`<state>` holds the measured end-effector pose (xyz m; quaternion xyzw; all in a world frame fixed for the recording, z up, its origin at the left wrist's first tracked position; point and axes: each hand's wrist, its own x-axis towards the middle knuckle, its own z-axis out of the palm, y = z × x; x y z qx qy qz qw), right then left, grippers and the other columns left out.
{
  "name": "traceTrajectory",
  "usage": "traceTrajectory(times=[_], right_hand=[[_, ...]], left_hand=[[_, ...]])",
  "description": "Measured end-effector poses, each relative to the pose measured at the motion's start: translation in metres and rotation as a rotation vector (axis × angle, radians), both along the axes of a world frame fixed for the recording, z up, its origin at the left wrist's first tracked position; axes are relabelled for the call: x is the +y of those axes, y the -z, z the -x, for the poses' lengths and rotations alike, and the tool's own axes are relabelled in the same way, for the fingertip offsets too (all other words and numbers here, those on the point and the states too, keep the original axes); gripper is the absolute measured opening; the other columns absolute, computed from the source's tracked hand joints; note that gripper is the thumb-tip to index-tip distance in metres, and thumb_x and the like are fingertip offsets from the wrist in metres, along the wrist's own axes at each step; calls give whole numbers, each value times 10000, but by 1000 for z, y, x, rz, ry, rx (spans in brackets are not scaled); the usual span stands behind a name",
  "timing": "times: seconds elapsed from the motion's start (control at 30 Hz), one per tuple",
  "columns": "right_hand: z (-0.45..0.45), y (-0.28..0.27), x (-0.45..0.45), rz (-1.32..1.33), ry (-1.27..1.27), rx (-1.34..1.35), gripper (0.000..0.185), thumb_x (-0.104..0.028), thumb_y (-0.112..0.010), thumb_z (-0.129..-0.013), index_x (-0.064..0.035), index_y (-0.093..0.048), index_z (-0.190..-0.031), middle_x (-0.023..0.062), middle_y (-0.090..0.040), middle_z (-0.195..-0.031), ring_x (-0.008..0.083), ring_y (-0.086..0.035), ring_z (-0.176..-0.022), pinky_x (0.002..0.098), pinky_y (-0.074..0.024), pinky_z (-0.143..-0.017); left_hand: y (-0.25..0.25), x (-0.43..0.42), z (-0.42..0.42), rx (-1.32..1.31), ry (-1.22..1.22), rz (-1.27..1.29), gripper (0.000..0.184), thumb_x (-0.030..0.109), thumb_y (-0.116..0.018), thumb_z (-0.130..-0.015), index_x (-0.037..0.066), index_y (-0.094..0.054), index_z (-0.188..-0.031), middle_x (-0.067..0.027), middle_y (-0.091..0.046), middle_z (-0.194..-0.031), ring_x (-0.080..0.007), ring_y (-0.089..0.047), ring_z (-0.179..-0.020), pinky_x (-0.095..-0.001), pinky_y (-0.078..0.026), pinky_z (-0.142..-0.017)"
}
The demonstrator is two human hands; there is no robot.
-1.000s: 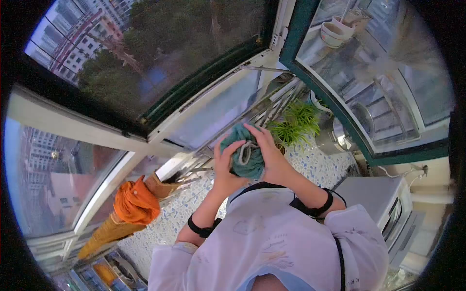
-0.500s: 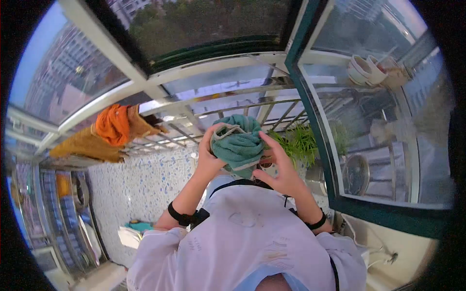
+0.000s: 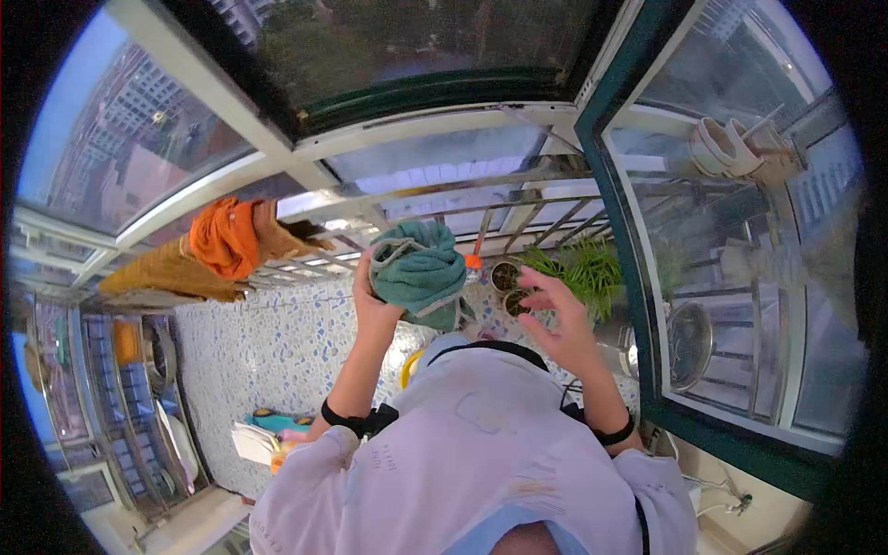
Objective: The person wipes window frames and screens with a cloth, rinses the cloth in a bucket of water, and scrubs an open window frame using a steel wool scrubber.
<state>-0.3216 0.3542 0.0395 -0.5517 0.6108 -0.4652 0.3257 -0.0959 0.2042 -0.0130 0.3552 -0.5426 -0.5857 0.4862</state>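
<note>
A bundled green cloth point(image 3: 421, 273) with a pale edge is in my left hand point(image 3: 372, 301), whose fingers wrap its left side. My right hand point(image 3: 560, 319) is apart from the cloth, to its right, with fingers spread and nothing in them. Beyond the cloth runs a metal railing point(image 3: 518, 201). An orange cloth point(image 3: 225, 239) and a brown cloth point(image 3: 171, 270) hang over the railing at the left.
Green plants point(image 3: 587, 273) and small pots point(image 3: 505, 276) stand near my right hand. An open green-framed window point(image 3: 632, 268) juts in at the right. Shelves point(image 3: 120, 388) are at the far left. Papers point(image 3: 257, 442) lie low on the left.
My right hand has let go of the green cloth and moved right. The cloth has shifted left with my left hand. The view has turned, showing more floor and the left shelves.
</note>
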Motion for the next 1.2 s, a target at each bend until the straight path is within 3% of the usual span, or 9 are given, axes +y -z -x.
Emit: traceTrajectory(times=[0.13, 0.23, 0.53, 0.77, 0.9, 0.97, 1.07, 1.13, 1.2], right_hand=[[6, -2, -11, -45, 140, 93, 467, 21, -631, -827, -45, -547, -1281, 91, -623, -899, 183, -614, -803, 301, -502, -743], [7, -2, -12, -4, 193, 179, 437, 40, -613, -821, -40, -566, -1248, 74, -603, -834, 186, -598, -761, 304, -491, -714], [6, -23, 45, 164, 133, 214, 435, 59, -622, -801, -48, -589, -1221, 92, -595, -829, 213, -589, -727, 316, -486, -677], [-15, -21, 172, 147, -83, 319, 367, 44, -633, -795, -49, -632, -1149, 111, -629, -813, 221, -609, -697, 306, -496, -630], [10, -34, 252, 302, 186, 495, 244, -26, -666, -794, -41, -663, -1038, 90, -630, -779, 185, -590, -671, 277, -501, -644], [42, -29, 283, 451, 335, 492, 328, -57, -663, -824, -9, -620, -1145, 48, -613, -792, 130, -541, -667, 254, -481, -625], [64, -33, 303, 563, 587, 75, 440, -74, -636, -869, 32, -518, -1280, 37, -596, -832, 107, -508, -690, 248, -465, -629], [88, -18, 307, 622, 724, 193, 530, -51, -600, -906, 49, -386, -1380, 61, -590, -881, 54, -445, -587, 187, -358, -505], [94, 5, 308, 715, 741, 361, 504, -52, -581, -921, 58, -388, -1374, 60, -585, -873, 54, -423, -570, 194, -346, -497]], left_hand=[[16, -32, 14, 12, 54, 7, 672, 103, -812, -639, 56, -519, -1242, -60, -590, -1184, -159, -561, -1098, -312, -423, -973], [14, -45, 32, -19, 142, 101, 686, 101, -825, -632, 56, -514, -1242, -62, -577, -1184, -163, -557, -1099, -314, -415, -981], [-36, 20, 63, 71, 210, 353, 638, 50, -801, -653, 51, -511, -1221, -50, -566, -1155, -146, -543, -1086, -302, -417, -963], [-29, 129, 78, 152, 39, 311, 637, 57, -795, -654, 58, -511, -1224, -51, -557, -1158, -147, -538, -1077, -294, -411, -960], [-38, 191, 67, 170, 31, 320, 645, 81, -810, -641, 55, -522, -1217, -48, -555, -1134, -154, -541, -1070, -300, -412, -956], [-36, 212, 49, 40, -46, 411, 647, 88, -810, -639, 49, -524, -1217, -53, -564, -1151, -160, -545, -1081, -311, -416, -960], [-43, 247, 16, 90, -101, 236, 631, 97, -805, -637, 46, -535, -1205, -73, -592, -1159, -172, -557, -1091, -323, -420, -973], [-42, 263, -10, 33, -209, 253, 632, 103, -809, -633, 46, -538, -1202, -73, -594, -1151, -172, -560, -1084, -323, -421, -971], [-43, 275, -36, -11, -322, 269, 633, 109, -812, -630, 46, -541, -1198, -73, -596, -1143, -171, -563, -1077, -323, -422, -968]])
